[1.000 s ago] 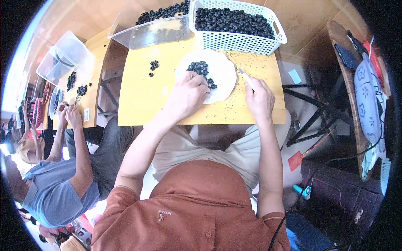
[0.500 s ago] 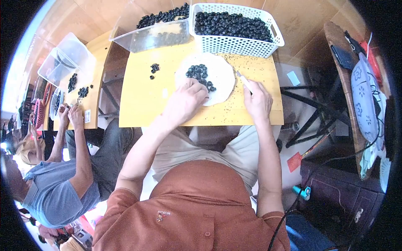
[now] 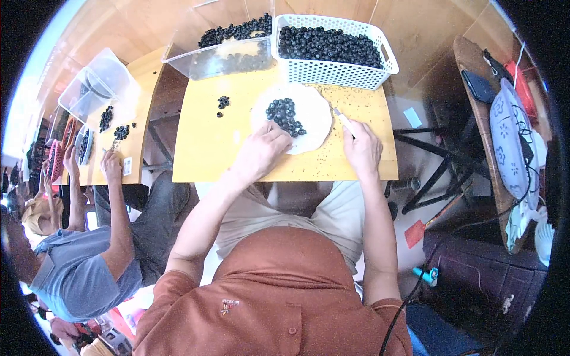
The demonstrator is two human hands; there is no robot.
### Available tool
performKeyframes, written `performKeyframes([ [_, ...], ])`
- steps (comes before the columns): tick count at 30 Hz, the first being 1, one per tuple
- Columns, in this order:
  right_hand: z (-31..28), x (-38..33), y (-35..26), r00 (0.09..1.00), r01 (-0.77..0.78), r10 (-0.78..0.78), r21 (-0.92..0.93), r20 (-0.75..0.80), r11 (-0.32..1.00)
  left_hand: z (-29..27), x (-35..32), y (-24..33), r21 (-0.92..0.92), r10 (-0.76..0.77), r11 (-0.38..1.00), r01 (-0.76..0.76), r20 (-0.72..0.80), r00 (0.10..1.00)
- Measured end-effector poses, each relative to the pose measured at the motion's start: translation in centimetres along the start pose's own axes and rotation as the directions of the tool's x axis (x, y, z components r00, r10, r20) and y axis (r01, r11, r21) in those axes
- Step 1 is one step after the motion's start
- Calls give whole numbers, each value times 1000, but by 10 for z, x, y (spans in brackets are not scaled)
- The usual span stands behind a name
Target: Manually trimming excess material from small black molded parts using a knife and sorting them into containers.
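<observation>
A white plate (image 3: 320, 121) with a wavy rim lies on the yellow tabletop, bearing a cluster of small dark round bead-like pieces (image 3: 281, 111). My left hand (image 3: 265, 148) is over the plate's near left edge, fingers curled and pinched together beside the cluster. Whatever is between those fingertips is hidden. To the right of the plate, my right hand (image 3: 364, 149) grips a slim white-handled tool (image 3: 347, 123) with a short grey metal tip pointing away and left. The tip is at the plate's right rim, and its exact kind is too small to tell.
At the table's far edge stand a white perforated basket (image 3: 332, 70) full of dark pieces and a clear plastic bin (image 3: 228, 66) partly filled with them. A few loose pieces (image 3: 222, 102) and brown crumbs lie about. Left, a co-worker's hands (image 3: 111, 167) are at another table (image 3: 132, 151).
The view has shifted slightly, so the table sits lower. My left hand has drawn back a little from the cluster. The co-worker's hands have moved apart.
</observation>
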State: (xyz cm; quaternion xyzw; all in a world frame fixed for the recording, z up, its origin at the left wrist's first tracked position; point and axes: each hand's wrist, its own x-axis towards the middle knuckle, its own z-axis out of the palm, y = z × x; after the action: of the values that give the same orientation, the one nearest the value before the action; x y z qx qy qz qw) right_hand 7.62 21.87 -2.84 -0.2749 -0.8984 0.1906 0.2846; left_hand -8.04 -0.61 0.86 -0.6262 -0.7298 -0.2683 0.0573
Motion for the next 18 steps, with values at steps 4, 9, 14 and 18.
performKeyframes([
  [4, -1, 0, -1, 1000, -1, 1, -2, 18, 1000, 2, -1, 0, 6, 3, 1000, -3, -5, 1000],
  [9, 1, 1, 0, 1000, 0, 0, -19, 16, 1000, 2, 0, 0, -37, -3, 999, 0, -69, 998],
  [14, 2, 0, -1, 999, -34, 36, -56, 29, 998, 8, -4, 1, -134, -73, 990, 49, -186, 980],
  [18, 4, 1, 1, 1000, -7, 9, -69, 23, 998, 12, -8, -1, -243, -136, 967, 73, -253, 958],
])
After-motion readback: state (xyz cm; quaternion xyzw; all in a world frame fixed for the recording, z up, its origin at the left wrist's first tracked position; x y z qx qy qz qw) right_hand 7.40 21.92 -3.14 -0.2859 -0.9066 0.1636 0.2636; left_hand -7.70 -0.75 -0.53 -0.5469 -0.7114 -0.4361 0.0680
